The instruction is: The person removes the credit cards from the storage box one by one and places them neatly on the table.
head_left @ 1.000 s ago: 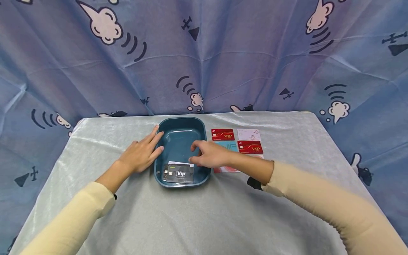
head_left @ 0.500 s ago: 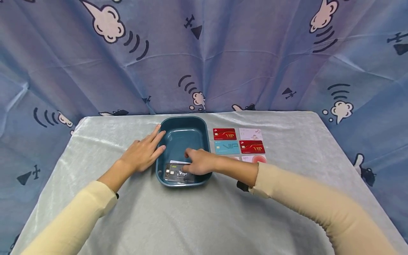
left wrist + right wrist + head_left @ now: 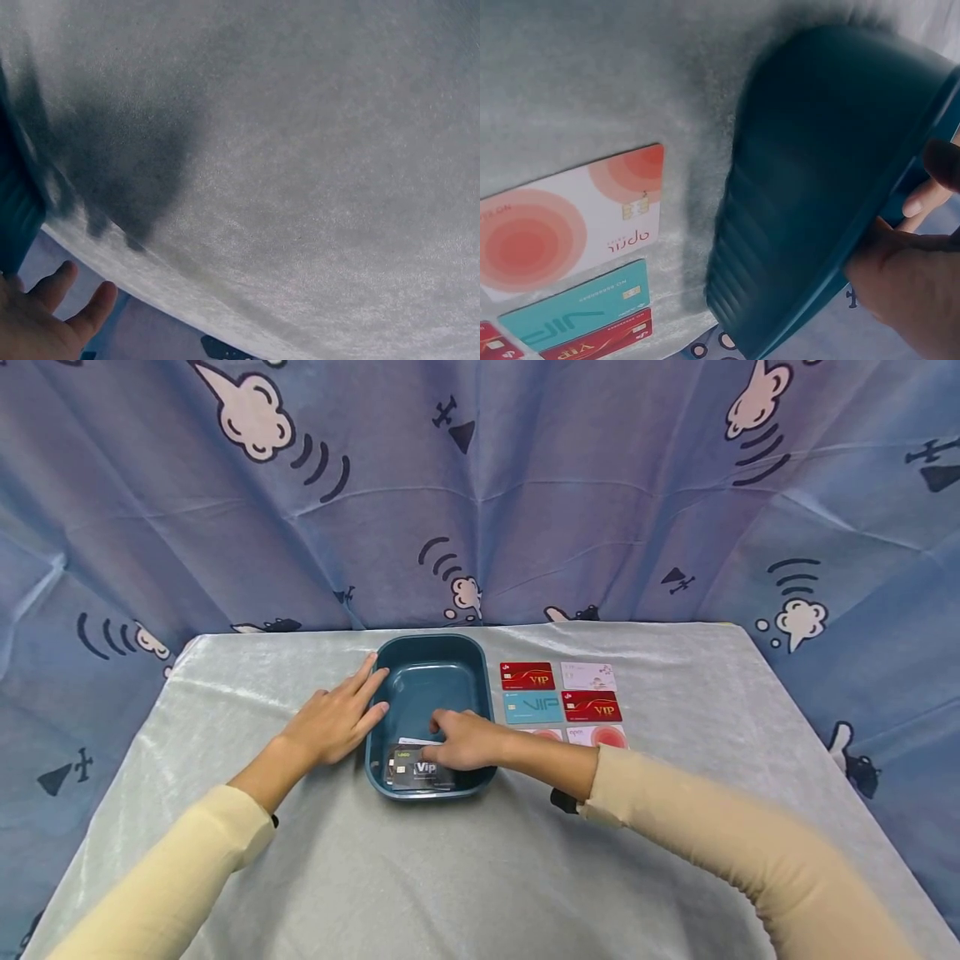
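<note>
A deep teal plastic tray stands mid-table in the head view. Inside its near end lie overlapping cards, on top a black "Vip" card with a white card's edge showing behind. My left hand rests along the tray's left rim, fingers spread and straight. Over the right rim reaches my right hand, its thumb on the black card and its index finger bent above. The other fingers are hidden, so I cannot tell whether the card is pinched. The right wrist view shows this hand past the tray's wall.
Right of the tray several cards lie in two columns: red VIP cards, a pale floral card, a turquoise VIP card and white cards with red circles. A patterned curtain hangs behind the pale cloth-covered table.
My right hand has come down and toward me onto the black card, which has shifted slightly left in the tray. The turquoise card came into sight. My left hand stayed at the rim.
</note>
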A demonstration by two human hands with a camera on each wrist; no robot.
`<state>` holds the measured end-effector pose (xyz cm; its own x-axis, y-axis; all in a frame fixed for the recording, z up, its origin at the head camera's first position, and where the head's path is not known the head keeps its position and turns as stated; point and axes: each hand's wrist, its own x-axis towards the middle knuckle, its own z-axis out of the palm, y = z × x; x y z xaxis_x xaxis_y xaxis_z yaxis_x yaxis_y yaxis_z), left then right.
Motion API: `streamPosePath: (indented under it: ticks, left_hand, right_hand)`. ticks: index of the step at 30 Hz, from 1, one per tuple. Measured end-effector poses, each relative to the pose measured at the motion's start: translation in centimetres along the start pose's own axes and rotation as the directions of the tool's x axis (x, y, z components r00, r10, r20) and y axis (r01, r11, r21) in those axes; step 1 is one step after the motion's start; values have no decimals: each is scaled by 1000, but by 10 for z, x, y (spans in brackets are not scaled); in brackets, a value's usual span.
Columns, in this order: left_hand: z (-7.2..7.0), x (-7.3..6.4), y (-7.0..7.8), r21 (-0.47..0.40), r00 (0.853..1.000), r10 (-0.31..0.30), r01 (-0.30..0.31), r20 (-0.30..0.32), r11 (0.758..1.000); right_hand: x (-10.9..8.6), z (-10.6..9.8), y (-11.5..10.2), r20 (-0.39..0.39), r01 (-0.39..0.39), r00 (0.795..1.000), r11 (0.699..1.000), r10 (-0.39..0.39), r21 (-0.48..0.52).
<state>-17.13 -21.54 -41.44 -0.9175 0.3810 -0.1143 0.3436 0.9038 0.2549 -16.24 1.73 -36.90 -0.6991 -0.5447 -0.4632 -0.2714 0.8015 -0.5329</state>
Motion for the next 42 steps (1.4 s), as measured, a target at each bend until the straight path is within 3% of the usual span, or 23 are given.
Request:
streamPosePath:
  ticks: [17,28,42]
  left_hand:
    - [1,0,-1,-1,1000,6,-6,-10,1000]
    - [2,-1,-1,0,1000,0,0,-11,1000]
    - [2,1,-1,-3,1000,0,0,-9,1000]
  right_hand:
    - [7,1,0,-15,-42,999,992,44,115]
    - [6,0,0,-12,-88,996,970,93,229]
    - [5,-7,-7,-1,-83,996,973,86,214]
